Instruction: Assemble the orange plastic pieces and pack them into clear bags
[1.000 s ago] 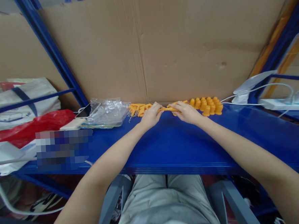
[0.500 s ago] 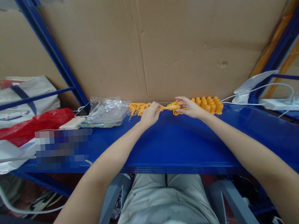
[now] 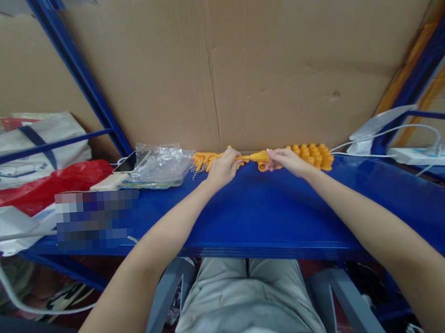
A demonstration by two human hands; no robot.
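At the back of the blue shelf, both my hands are on orange plastic pieces. My left hand (image 3: 223,167) is closed on a slim ribbed orange piece (image 3: 244,158). My right hand (image 3: 284,160) pinches a wider, tapering orange piece (image 3: 258,156) that lines up end to end with the ribbed one; I cannot tell whether the two are joined. A small round orange part (image 3: 262,167) lies just below. Left of my left hand is a heap of orange pieces with small metal chains (image 3: 198,163). Rows of knobbly orange pieces (image 3: 316,157) stand right of my right hand.
Clear plastic bags (image 3: 162,165), a phone (image 3: 127,163) and a white block (image 3: 108,182) lie to the left, near a red plastic bag (image 3: 57,184). Cardboard (image 3: 277,67) backs the blue shelf (image 3: 263,209). A white power strip (image 3: 429,156) with cables is at right.
My right hand's fingers have closed from a looser, spread grasp into a pinch on the tapering orange piece. My left hand stays nearly in place.
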